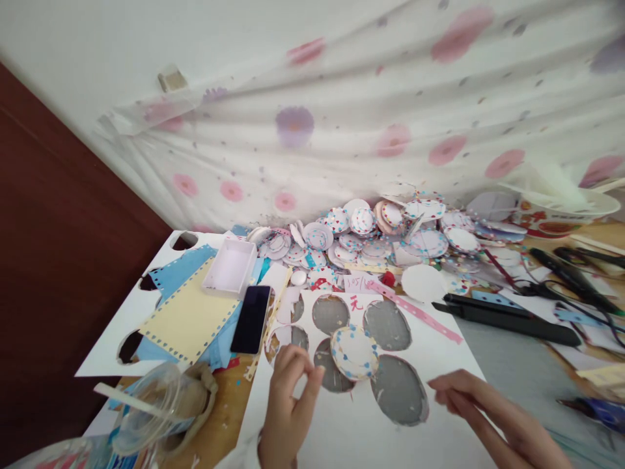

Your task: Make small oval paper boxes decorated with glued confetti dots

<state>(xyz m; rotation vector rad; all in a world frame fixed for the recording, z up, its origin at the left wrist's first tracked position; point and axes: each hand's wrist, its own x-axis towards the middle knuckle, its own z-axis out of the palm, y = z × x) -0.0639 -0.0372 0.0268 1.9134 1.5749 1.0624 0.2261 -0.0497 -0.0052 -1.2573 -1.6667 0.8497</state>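
Observation:
A small round white paper disc (354,352) with a frilled edge of blue hearts rests on a white sheet (351,433) cut with several round holes. Just left of it, my left hand (290,404) is curled, its thumb and forefinger closed into a ring; whatever may be between the tips is too small to make out. My right hand (493,417) hovers at the sheet's right side, fingers stretched out, holding nothing I can see. Neither hand touches the disc. A pink dotted paper strip (415,311) lies across the sheet's upper right.
Behind the sheet, decorated paper discs (375,244) are heaped along the curtain. To the left are a phone (251,319), a white box (230,266), yellow paper (190,319) and a plastic cup (151,407). A black flat iron-like tool (512,319) and a paper bowl (556,218) stand right.

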